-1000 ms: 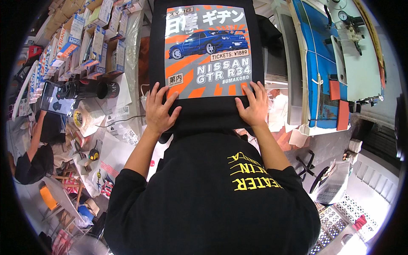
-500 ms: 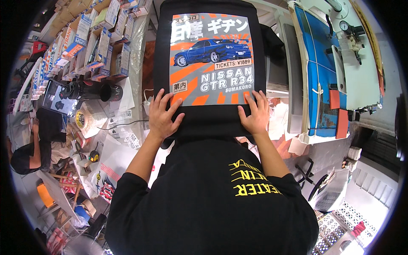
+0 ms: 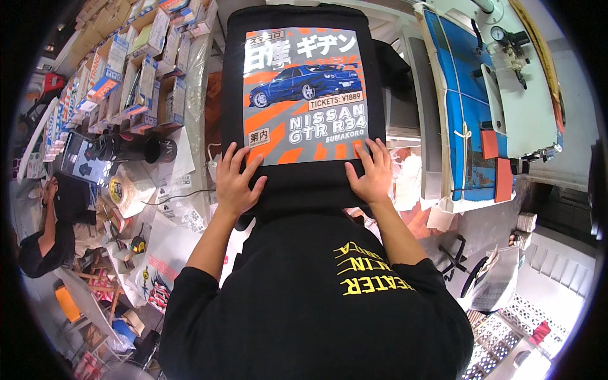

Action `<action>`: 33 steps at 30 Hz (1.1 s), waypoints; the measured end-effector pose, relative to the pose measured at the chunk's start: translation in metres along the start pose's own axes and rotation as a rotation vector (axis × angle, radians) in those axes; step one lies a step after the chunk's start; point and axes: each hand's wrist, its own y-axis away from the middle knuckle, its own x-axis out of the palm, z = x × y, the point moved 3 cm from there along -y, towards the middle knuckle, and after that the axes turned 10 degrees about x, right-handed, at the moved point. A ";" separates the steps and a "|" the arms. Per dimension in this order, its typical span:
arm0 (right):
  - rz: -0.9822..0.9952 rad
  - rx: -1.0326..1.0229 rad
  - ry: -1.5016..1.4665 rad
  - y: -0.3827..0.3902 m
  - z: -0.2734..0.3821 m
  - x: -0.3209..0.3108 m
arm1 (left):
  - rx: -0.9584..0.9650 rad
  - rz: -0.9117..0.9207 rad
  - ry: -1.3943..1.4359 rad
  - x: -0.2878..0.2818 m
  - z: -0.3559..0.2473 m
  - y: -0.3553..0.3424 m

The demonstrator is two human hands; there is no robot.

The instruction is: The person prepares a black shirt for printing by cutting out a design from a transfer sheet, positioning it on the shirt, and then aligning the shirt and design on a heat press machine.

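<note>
A black T-shirt (image 3: 304, 183) lies stretched flat over a rectangular board in front of me. It carries a large orange and grey print (image 3: 278, 120) of a blue car with white lettering. My left hand (image 3: 237, 183) rests palm down at the print's lower left corner, fingers spread over the cloth. At the lower right corner my right hand (image 3: 371, 174) lies the same way, its fingers apart and pointing away from me. Neither hand grips anything. The board's underside is hidden by the shirt.
Cardboard boxes (image 3: 104, 82) crowd the left side, near a dark cup (image 3: 159, 149) and a roll of tape (image 3: 119, 189). To the right stands a machine with a blue panel (image 3: 468, 114) and a pressure gauge (image 3: 499, 33). Another person (image 3: 50, 221) is at the far left.
The whole view has shifted, so the shirt and both hands appear slightly further left and lower. Both hands keep their places at the print's lower corners.
</note>
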 end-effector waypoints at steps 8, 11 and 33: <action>0.014 0.019 -0.002 -0.001 0.002 -0.001 | 0.003 -0.028 0.013 0.004 0.002 0.002; -0.005 0.000 -0.021 -0.001 0.003 -0.001 | 0.007 -0.034 0.020 0.000 0.002 0.002; -0.004 -0.007 0.000 0.000 0.004 -0.003 | -0.020 -0.035 0.028 -0.003 0.000 0.000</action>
